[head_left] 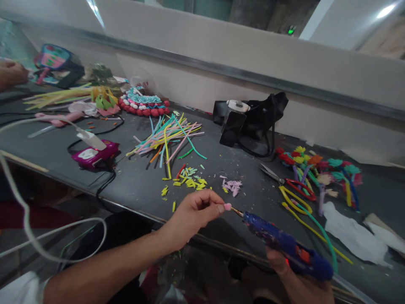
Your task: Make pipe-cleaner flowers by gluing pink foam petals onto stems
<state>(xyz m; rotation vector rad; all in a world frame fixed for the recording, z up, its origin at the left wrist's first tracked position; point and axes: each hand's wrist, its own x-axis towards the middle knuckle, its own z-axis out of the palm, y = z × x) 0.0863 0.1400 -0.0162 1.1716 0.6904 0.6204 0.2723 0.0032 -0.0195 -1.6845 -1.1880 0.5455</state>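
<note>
Between thumb and fingertips, my left hand (198, 213) pinches a small pink piece (228, 206) over the front of the table. My right hand (294, 274) is wrapped round a dark blue hot glue gun (284, 242), with much of the palm hidden beneath it. The gun's metal nozzle (236, 211) points left and meets, or nearly meets, the pink piece. Just behind my left hand lie loose cut bits: a yellow pile (196, 183) and a lilac pile (233, 187).
Red-handled scissors (299, 188) and pipe-cleaner flowers (303, 158) lie right. A black bag (259, 116) stands behind. Coloured pipe cleaners (171, 137), a purple power strip (95, 154) with a white cable and a pink glue gun (63, 119) lie left. Another person's hand (12, 74) shows far left.
</note>
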